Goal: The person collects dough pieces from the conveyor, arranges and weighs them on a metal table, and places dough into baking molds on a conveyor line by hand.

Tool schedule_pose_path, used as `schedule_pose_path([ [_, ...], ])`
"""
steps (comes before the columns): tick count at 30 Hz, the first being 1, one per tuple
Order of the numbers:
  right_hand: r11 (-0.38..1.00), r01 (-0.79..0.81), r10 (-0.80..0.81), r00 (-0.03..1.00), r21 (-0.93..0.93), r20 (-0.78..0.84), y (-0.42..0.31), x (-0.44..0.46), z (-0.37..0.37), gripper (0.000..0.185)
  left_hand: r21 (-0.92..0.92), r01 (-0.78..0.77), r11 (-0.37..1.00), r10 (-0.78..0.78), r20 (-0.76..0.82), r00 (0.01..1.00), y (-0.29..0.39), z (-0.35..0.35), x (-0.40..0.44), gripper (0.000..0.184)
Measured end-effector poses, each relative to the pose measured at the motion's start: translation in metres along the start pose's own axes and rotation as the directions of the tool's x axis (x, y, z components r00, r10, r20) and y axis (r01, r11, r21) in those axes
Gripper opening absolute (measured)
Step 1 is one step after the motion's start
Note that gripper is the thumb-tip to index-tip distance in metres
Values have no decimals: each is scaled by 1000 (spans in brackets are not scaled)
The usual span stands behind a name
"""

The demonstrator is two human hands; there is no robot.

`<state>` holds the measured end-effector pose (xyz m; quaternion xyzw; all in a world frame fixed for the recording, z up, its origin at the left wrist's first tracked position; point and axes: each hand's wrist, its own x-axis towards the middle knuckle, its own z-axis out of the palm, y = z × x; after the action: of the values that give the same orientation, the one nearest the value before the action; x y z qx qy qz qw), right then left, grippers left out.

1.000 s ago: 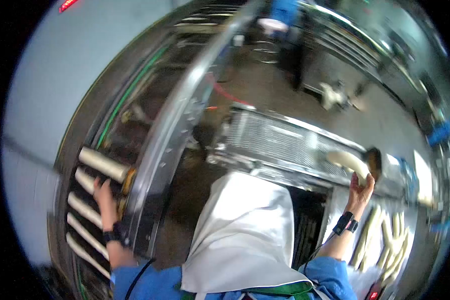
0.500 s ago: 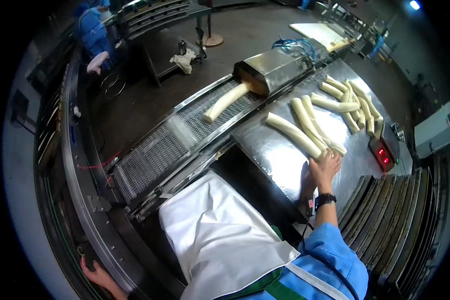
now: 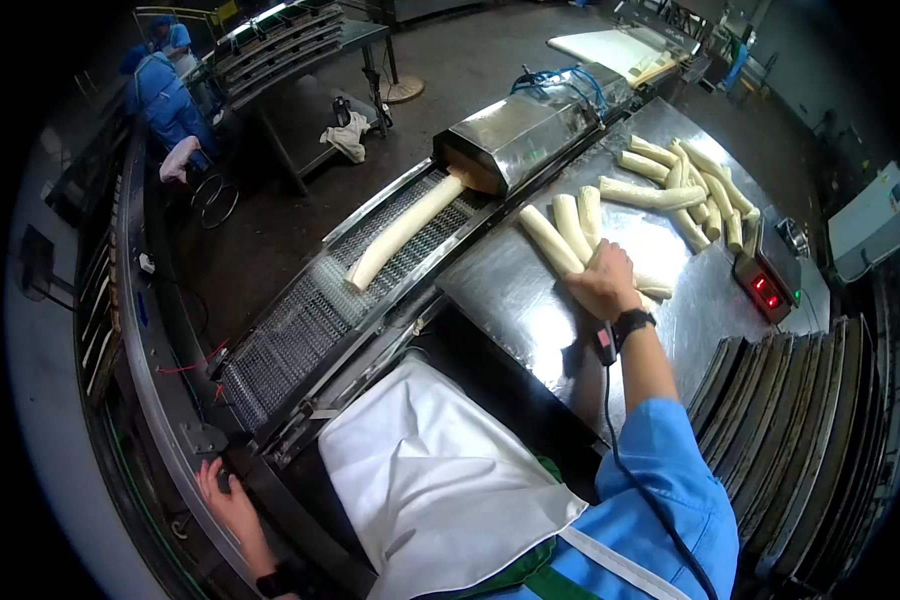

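On the steel table (image 3: 500,290), my right hand (image 3: 606,282) lies over several pale dough rolls (image 3: 550,240), its fingers bent round one of them. More rolls (image 3: 685,190) are heaped farther back on the table. A long dough roll (image 3: 402,232) lies on the mesh conveyor (image 3: 290,345), its far end at the opening of a metal housing (image 3: 530,130). At the lower left, my left hand (image 3: 232,505) holds nothing, its fingers apart beside the metal rail (image 3: 155,370).
A scale with a red display (image 3: 766,288) stands at the table's right side. Stacked dark trays (image 3: 790,420) are at the lower right. Two people in blue (image 3: 165,95) are at the far left, near a rack table (image 3: 290,60) with a cloth (image 3: 346,137) on its lower shelf.
The dough roll on the conveyor has come farther out of the housing, toward the lower left. My right hand has shifted left over the rolls. My left hand has risen beside the rail.
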<state>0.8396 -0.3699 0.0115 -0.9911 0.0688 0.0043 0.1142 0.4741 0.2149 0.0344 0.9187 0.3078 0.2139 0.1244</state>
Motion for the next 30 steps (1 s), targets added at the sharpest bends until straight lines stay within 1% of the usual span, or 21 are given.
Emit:
schedule_pose_path([
  [1, 999, 47, -47, 997, 5, -54, 0, -5, 8, 80, -28, -37, 999, 38, 36, 999, 11, 6, 5, 34],
  [2, 994, 83, -93, 986, -77, -141, -1, -8, 15, 71, -57, -93, 994, 96, 49, 994, 15, 15, 13, 33],
  [3, 993, 87, -96, 986, -75, -135, -12, -13, 6, 71, -87, -148, 985, 154, 62, 986, 26, 21, 22, 31],
  [4, 985, 99, -95, 995, -142, 37, -23, -17, -7, 60, -77, -189, 979, 197, 115, 974, 37, 23, 30, 29],
  [5, 970, 129, -86, 975, -207, 206, -40, -22, -27, 49, -33, -191, 981, 194, 143, 971, 53, 25, 35, 28],
  [6, 900, 309, -229, 936, -307, 269, -56, -28, -47, 31, -70, -263, 962, 270, 148, 951, 67, 25, 42, 28],
  [7, 786, 533, -504, 846, -314, 175, -73, -40, -67, 26, -29, -289, 957, 289, 181, 940, 76, 26, 49, 27],
  [8, 738, 603, -590, 794, -304, 145, -101, -53, -91, 19, -55, -330, 942, 334, 196, 922, 93, 21, 56, 27],
  [9, 701, 640, -621, 765, -316, 172, -128, -70, -116, 13, -27, -351, 936, 349, 205, 915, 106, 19, 59, 26],
  [10, 544, 753, -741, 638, -371, 208, -153, -90, -149, 11, -16, -368, 930, 361, 227, 904, 117, 16, 63, 25],
  [11, 415, 812, -864, 493, -411, 100, -171, -107, -169, 12, -29, -386, 922, 382, 232, 894, 125, 14, 66, 25],
  [12, 346, 825, -870, 461, -447, 177, -193, -128, -194, 12, -32, -386, 922, 382, 240, 893, 134, 11, 67, 25],
  [13, 290, 801, -839, 477, -524, 264, -214, -150, -214, 10, -47, -399, 916, 398, 245, 884, 136, 10, 68, 26],
  [15, 206, 783, -843, 446, -586, 301, -236, -175, -230, 9, -3, -376, 927, 361, 290, 887, 146, 4, 64, 26],
  [18, 120, 787, -838, 407, -605, 364, -260, -192, -245, 9, -94, -407, 909, 415, 309, 856, 143, -7, 67, 26],
  [24, 84, 788, -823, 400, -609, 404, -285, -187, -256, 11, -95, -375, 922, 382, 367, 848, 140, -24, 67, 25],
  [28, 64, 765, -830, 398, -641, 392, -295, -183, -253, 14, -105, -327, 939, 342, 372, 863, 144, -32, 63, 24],
  [30, 52, 754, -824, 403, -655, 399, -285, -184, -251, 15, -110, -307, 945, 326, 362, 874, 145, -30, 57, 24],
])
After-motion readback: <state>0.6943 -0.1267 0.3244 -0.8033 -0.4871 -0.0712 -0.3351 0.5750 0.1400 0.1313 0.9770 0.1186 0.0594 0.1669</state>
